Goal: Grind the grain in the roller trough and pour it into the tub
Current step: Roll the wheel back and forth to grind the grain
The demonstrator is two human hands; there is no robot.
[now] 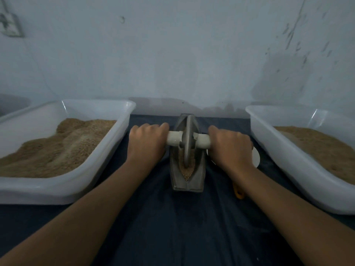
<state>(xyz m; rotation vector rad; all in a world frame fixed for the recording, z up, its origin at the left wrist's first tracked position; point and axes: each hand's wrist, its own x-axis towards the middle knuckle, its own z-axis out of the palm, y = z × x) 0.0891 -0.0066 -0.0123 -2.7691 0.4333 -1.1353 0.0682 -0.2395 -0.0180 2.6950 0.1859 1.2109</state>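
dark cloth, roller trough ctr, 2 tubs: left tub, right tub

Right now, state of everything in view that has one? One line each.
Left hand: grips the left handle.
Right hand: grips the right handle.
Roller: upright in the trough, on the grain.
Trough: on the cloth, grain inside.
Left tub: heaped with grain.
Right tub: partly filled with grain.
Yellow tool: on the cloth, mostly hidden by the right arm.
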